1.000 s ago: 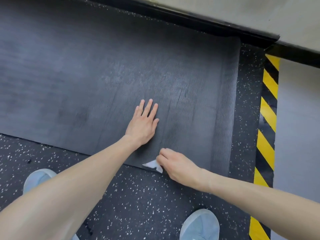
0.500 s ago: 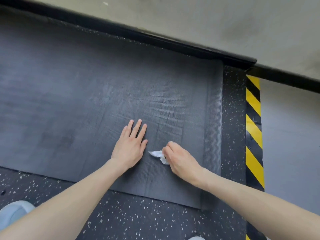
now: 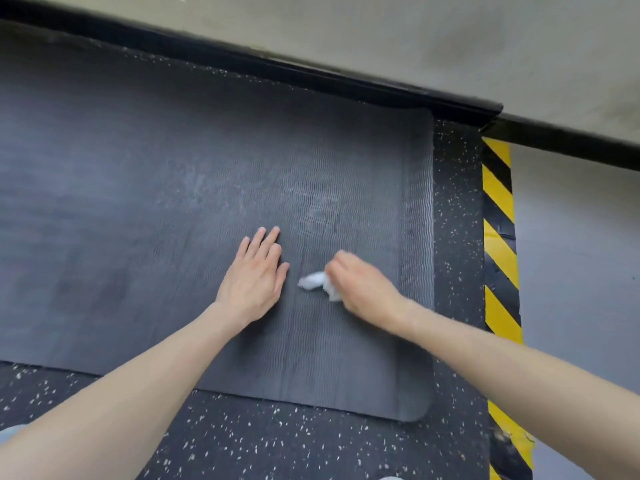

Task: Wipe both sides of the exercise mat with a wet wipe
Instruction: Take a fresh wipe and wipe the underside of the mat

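Dark grey exercise mat (image 3: pixel 173 202), wavy ribbed surface, lies flat on the floor. Its right end with rounded corners is in view; the rest runs off the left edge. Patchy lighter sheen on the mat far of the hands.

White wet wipe (image 3: pixel 313 281), crumpled, sits on the mat toward its right end, about midway between the near and far edges. It sticks out leftward from the right hand (image 3: pixel 363 287), which grips it with curled fingers, knuckles up. The hand is motion-blurred, so the exact finger placement is unclear.

Left hand (image 3: pixel 254 277) lies palm down on the mat just left of the wipe, fingers straight and close together, holding nothing. A narrow strip of mat shows between the thumb and the wipe, no contact. Both bare forearms enter from the near edge.

Black speckled floor (image 3: pixel 277 441) shows near and right of the mat. Black skirting (image 3: pixel 311 77) runs along close to the mat's far edge, pale wall (image 3: pixel 381 36) above it. Yellow-and-black hazard tape (image 3: pixel 498 237) runs near to far, right of the mat, separated from it by a strip of speckled floor. Plain grey flooring (image 3: pixel 581 254) lies right of the tape. Pale shoe toe (image 3: pixel 8 433) at the left edge, near corner.
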The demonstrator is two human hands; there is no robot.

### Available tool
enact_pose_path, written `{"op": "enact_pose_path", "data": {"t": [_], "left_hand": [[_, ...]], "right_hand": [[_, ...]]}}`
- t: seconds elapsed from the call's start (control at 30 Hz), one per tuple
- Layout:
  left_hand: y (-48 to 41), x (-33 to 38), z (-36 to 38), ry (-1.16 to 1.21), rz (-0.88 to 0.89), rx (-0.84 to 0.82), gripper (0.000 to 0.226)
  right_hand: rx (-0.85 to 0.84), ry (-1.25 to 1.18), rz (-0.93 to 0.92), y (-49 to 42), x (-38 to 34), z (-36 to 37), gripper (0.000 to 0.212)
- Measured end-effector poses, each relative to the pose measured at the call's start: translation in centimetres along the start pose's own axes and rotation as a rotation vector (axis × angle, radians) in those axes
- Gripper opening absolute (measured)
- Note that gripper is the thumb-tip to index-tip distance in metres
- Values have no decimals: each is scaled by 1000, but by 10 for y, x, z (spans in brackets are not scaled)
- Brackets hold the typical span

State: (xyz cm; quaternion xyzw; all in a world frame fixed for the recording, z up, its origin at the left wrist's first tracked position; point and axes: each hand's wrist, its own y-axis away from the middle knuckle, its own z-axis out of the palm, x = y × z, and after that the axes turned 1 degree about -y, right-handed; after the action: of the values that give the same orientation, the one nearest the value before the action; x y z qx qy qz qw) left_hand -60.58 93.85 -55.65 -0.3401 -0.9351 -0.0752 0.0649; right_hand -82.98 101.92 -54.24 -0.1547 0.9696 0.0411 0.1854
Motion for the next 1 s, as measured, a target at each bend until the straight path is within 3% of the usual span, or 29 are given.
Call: {"op": "enact_pose_path", "data": {"t": [0.1,0.17,0.27,0.37,0.47,0.67,0.73,0.87,0.93,1.0], "left_hand": [[-6,3,2,-54,-46,26,50],[-11,3,3,-102,-43,33,55],[-24,5,6,-177,-9,67,57],[-30,10,5,-195,-38,98,54],[-34,10,5,-127,-32,83,51],[-51,12,5,-76,34,77,48],[-58,16,2,-73,33,113,43],[-91,13,-6,-117,41,210,25],[-116,6,-7,-115,38,189,37],[-135,2,-10,-115,11,24,62]], "right_hand": [[83,-47,296,-11,21,-4,12],[41,-81,212,-1,8,3,12],[-97,-83,-133,27,-24,13,11],[-92,-55,-208,25,-14,16,12],[-20,53,-135,-11,18,6,17],[168,53,298,-73,95,-32,24],[177,32,289,-67,88,-29,23],[92,-57,71,-29,57,-13,13],[87,-69,31,-21,52,-7,10],[94,-46,39,-24,53,-2,15]]}}
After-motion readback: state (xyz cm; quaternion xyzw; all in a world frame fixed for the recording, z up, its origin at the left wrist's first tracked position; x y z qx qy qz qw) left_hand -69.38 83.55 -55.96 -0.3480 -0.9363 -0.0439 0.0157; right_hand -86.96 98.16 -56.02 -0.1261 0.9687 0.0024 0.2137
